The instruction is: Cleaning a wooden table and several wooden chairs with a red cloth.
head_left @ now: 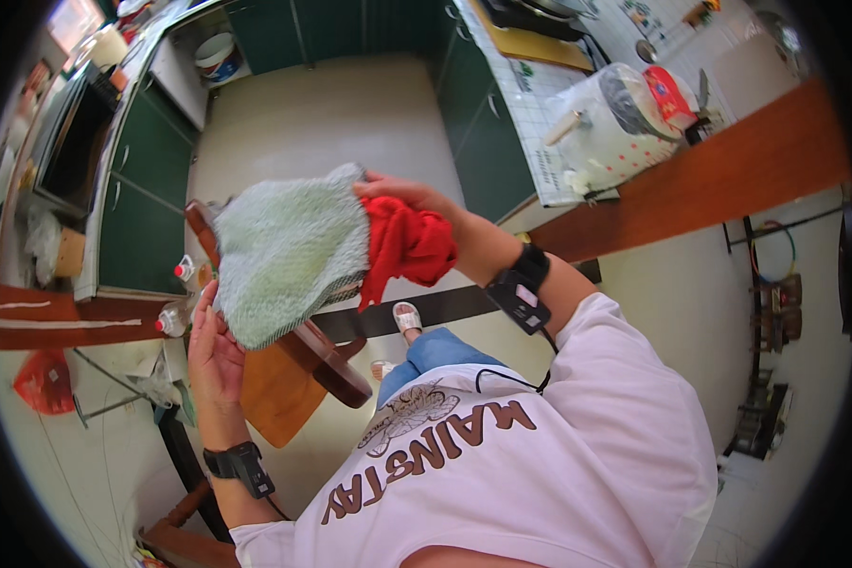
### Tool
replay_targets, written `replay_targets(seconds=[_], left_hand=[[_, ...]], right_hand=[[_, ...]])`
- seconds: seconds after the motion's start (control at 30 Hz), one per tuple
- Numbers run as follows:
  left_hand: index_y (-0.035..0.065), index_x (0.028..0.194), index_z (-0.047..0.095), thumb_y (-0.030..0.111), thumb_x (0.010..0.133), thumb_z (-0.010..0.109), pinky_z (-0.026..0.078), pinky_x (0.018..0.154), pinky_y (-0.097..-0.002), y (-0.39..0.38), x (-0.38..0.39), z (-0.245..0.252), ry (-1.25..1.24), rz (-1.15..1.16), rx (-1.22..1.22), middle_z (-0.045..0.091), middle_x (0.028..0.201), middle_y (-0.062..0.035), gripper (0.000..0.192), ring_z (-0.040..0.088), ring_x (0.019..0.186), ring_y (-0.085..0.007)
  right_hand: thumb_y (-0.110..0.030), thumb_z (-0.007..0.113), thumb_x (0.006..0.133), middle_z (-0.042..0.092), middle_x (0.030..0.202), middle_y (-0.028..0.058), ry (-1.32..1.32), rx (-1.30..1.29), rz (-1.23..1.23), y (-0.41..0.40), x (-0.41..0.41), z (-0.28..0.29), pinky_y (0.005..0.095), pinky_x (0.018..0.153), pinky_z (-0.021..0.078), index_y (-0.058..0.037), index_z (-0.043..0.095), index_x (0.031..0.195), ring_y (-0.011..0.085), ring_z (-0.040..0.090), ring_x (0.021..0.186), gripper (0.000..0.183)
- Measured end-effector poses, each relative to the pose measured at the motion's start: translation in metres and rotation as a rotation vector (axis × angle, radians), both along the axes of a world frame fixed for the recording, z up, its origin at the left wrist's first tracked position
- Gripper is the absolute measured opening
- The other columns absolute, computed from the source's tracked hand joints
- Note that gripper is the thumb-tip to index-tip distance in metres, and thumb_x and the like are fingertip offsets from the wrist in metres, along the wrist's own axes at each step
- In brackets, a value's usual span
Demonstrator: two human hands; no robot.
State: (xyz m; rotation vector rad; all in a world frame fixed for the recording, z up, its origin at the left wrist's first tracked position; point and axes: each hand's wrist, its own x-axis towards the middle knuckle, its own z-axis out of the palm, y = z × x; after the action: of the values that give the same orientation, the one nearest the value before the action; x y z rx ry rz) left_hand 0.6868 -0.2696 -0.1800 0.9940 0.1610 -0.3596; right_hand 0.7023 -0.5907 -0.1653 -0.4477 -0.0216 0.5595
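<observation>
A pale green terry cloth (291, 248) with a dark stitched edge is spread between my two hands. My left hand (216, 355) has hold of its near left corner, palm turned up. At the far right corner, my right hand (405, 192) grips the cloth's edge. A bunched red cloth (412, 245) hangs just below the right fingers, against the same hand and wrist. Beneath the green cloth is a wooden chair (334, 369), partly covered, with a curved dark-brown arm and an orange-brown seat.
Green cabinets (145, 177) stand on the left, with plastic bottles (174, 319) on the floor beside them. A tiled counter (515, 113) on the right bears a plastic-wrapped container (610, 135). A dark floor strip (447, 305) crosses near my feet.
</observation>
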Motion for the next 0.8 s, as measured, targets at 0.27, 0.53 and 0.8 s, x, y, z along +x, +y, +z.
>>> replay_targets(seconds=[0.27,0.53,0.8], left_hand=[[0.005,0.134,0.045,0.02,0.099,0.05,0.044,0.065,-0.0195,-0.002,-0.022,0.012,0.0,-0.035,0.251,0.063,0.096,-0.0037,0.039,0.059,0.078,-0.0088],[0.0073,0.13,0.05,0.022,0.098,0.052,0.043,0.066,-0.0187,-0.012,-0.061,0.025,0.007,0.141,0.432,0.063,0.095,-0.0011,0.035,0.057,0.079,-0.0078],[0.0098,0.131,0.05,0.025,0.097,0.054,0.042,0.071,-0.0181,-0.047,-0.094,0.024,0.028,0.342,0.562,0.062,0.097,0.0018,0.037,0.057,0.085,-0.0063]], right_hand=[[-0.021,0.059,0.092,0.063,0.095,0.0046,0.07,-0.531,-0.36,-0.111,-0.059,0.004,0.0279,0.075,0.0525,-0.0048,0.056,0.11,0.0145,0.063,0.081,0.024],[-0.018,0.057,0.091,0.062,0.087,0.0038,0.075,-0.715,-0.469,-0.243,-0.008,-0.043,0.0288,0.068,0.051,-0.0074,0.058,0.1,0.0147,0.061,0.075,0.014],[-0.016,0.051,0.094,0.063,0.086,0.0066,-0.087,-0.726,-1.082,-0.356,0.093,-0.031,0.0291,0.062,0.0519,-0.0076,0.058,0.098,0.017,0.064,0.073,0.011]])
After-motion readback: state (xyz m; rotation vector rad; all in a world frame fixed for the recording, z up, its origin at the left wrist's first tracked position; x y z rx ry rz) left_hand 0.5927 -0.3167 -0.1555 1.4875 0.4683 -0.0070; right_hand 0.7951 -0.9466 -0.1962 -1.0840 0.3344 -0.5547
